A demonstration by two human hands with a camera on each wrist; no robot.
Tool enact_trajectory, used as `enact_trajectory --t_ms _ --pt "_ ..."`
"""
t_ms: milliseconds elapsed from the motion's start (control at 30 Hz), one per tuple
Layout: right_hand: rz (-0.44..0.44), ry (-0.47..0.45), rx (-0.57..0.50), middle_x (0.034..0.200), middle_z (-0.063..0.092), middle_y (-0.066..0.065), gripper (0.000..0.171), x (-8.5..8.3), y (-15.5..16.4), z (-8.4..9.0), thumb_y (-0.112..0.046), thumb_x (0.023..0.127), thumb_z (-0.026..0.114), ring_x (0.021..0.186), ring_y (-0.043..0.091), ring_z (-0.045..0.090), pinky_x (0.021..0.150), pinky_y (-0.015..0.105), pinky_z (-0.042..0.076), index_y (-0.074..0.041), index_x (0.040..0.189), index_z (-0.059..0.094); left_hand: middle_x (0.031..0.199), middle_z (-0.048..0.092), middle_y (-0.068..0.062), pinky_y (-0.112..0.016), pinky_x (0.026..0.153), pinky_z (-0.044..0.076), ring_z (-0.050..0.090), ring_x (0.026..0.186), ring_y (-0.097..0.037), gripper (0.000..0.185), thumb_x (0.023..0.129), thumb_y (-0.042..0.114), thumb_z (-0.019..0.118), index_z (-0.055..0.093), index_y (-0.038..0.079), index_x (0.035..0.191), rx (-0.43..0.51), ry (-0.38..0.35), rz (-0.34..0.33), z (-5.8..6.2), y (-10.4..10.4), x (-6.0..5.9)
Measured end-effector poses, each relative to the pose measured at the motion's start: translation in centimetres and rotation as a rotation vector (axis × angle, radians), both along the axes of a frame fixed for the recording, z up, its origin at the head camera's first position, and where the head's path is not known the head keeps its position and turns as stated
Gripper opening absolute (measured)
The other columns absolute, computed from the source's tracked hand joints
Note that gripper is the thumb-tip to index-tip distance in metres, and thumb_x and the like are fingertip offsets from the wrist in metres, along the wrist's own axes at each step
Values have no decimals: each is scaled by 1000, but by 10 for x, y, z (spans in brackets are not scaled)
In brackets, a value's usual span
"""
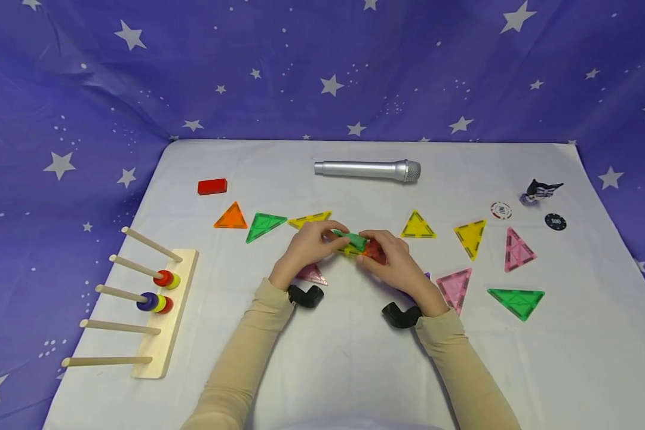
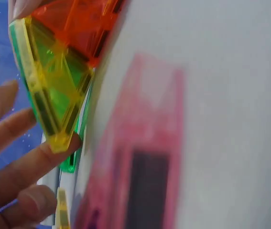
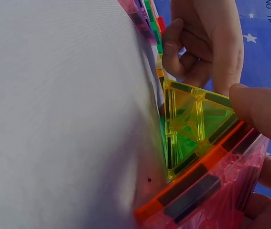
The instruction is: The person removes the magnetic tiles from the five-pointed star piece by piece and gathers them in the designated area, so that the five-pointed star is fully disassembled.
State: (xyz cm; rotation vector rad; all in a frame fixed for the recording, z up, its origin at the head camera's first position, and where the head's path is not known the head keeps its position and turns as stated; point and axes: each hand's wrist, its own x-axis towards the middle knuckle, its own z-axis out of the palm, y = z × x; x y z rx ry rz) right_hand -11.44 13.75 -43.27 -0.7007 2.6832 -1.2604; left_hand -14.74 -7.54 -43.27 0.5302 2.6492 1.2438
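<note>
Over the middle of the table, both hands hold a joined cluster of see-through triangular magnetic tiles. My left hand has its thumb and fingers at the left end of the green tile. Against the green one lies a yellow tile, a left fingertip at its corner in the left wrist view. My right hand grips an orange tile and a pink tile on the cluster's right side, thumb at the top edge, fingers behind. Another pink tile, blurred in the left wrist view, lies below my left hand.
Loose triangular tiles lie on both sides, including an orange tile and a green tile. A silver microphone lies behind. Left are a red block and a peg stand; right are two chips and a small figure.
</note>
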Motion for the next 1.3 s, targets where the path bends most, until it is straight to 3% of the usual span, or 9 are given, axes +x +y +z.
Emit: enact_trajectory --t_ms 167,267,400,567,733,967,1100,1300 --pt "-15 0 -2 122 51 13 52 1 -1 0 -23 83 65 107 26 47 97 51 19 -7 127 44 84 67 4 -25 57 46 60 72 -7 36 79 50 63 71 19 94 -3 -16 125 0 13 1" --pt "-32 20 -27 118 53 14 55 1 -1 0 -21 81 67 102 27 49 93 49 28 -6 128 43 79 65 5 -25 54 45 58 68 -7 43 73 59 63 71 19 89 -31 -25 203 0 20 3" --pt "-47 49 -63 114 53 14 57 1 -2 -2 -19 79 69 97 26 52 83 44 40 -3 127 44 77 64 4 -25 52 44 56 66 -9 49 69 61 66 70 17 89 -61 -26 246 0 26 5" --pt "-43 74 -59 114 54 15 59 0 -3 -6 -19 77 71 95 24 52 85 44 37 -2 127 44 83 67 1 -25 56 45 60 73 -12 46 69 57 69 69 17 92 -68 -39 257 0 27 7" --pt "-39 64 -43 115 53 14 60 0 -4 -5 -23 77 71 97 23 51 90 48 28 -4 127 44 90 67 -2 -27 66 49 62 83 -15 42 72 47 72 68 14 96 -3 -52 233 0 26 8" --pt "-69 -47 -92 119 47 13 55 -1 -1 -5 -22 82 67 107 25 47 91 42 37 -5 128 42 95 66 -7 -29 76 46 59 88 -17 33 73 23 77 68 3 98 58 -6 156 -3 26 10" --pt "-58 -66 -80 121 46 13 56 -1 0 -6 -23 82 67 106 24 46 91 41 37 -6 128 42 96 66 -8 -29 75 46 58 87 -17 32 73 20 76 68 1 98 77 -7 165 -3 27 11" --pt "-58 -60 -76 121 46 13 56 -1 -1 -5 -21 80 69 107 24 45 91 41 37 -6 128 43 100 65 -7 -29 80 44 57 91 -17 31 74 19 76 68 5 100 79 -66 202 -5 27 9"
